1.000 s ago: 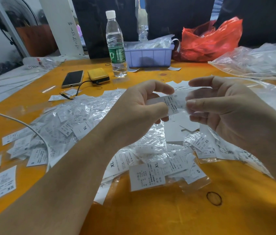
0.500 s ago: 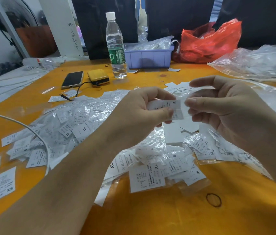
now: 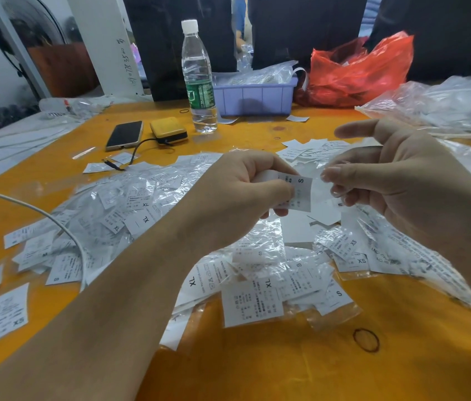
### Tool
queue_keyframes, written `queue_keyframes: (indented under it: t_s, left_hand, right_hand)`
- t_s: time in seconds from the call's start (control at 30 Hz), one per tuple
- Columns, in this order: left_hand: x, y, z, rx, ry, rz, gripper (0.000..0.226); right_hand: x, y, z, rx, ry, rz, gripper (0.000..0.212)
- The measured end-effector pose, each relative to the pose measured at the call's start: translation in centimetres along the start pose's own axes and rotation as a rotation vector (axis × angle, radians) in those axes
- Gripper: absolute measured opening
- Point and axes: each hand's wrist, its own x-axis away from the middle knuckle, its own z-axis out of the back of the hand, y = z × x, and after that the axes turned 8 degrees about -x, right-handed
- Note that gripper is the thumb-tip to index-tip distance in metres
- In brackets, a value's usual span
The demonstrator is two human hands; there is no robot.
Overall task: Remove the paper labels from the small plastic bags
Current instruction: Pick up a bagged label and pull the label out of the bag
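The left hand point(image 3: 240, 195) pinches a small white paper label printed "S" point(image 3: 299, 193) between thumb and fingers above the orange worktop point(image 3: 286, 357); the right hand point(image 3: 396, 180) hovers just beside it, fingers loosely spread, and whether it grips a thin clear film I cannot tell. Below lies a crinkly heap of small clear plastic bags with printed labels inside point(image 3: 257, 279). A lilac plastic bin point(image 3: 254, 98) holds more clear bags, between a ribbed clear water bottle point(image 3: 199, 79) and a glossy red plastic bag point(image 3: 358, 73)
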Motion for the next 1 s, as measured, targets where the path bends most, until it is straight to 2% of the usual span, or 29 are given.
queue_keyframes:
  t_s: [0.17, 0.4, 0.53, 0.67, 0.73, 0.83, 1.0]
  left_hand:
    - [0.03, 0.07, 0.02, -0.034, -0.001, 0.006, 0.02]
    - [0.05, 0.14, -0.04, -0.053, -0.001, -0.001, 0.021]
    - [0.1, 0.16, -0.03, -0.058, 0.026, -0.009, 0.021]
    - [0.0, 0.13, -0.05, -0.053, 0.066, -0.002, 0.018]
    - [0.02, 0.15, -0.08, -0.054, 0.068, 0.0, 0.018]
    - [0.12, 0.18, -0.05, -0.059, 0.062, -0.002, 0.019]
    - [0.2, 0.29, -0.03, -0.08, 0.057, -0.003, 0.021]
  right_hand:
    - [0.07, 0.01, 0.04, 0.047, 0.012, 0.013, 0.063]
    - [0.01, 0.3, 0.09, 0.119, 0.026, 0.038, 0.046]
    - [0.16, 0.39, -0.16, 0.13, -0.017, 0.025, 0.049]
    - [0.27, 0.34, -0.41, 0.109, -0.047, 0.007, 0.061]
    - [0.26, 0.35, -0.4, 0.105, -0.05, 0.012, 0.058]
    - [0.18, 0.43, -0.15, 0.116, -0.008, 0.032, 0.047]
    - [0.04, 0.28, 0.15, 0.118, 0.049, 0.035, 0.045]
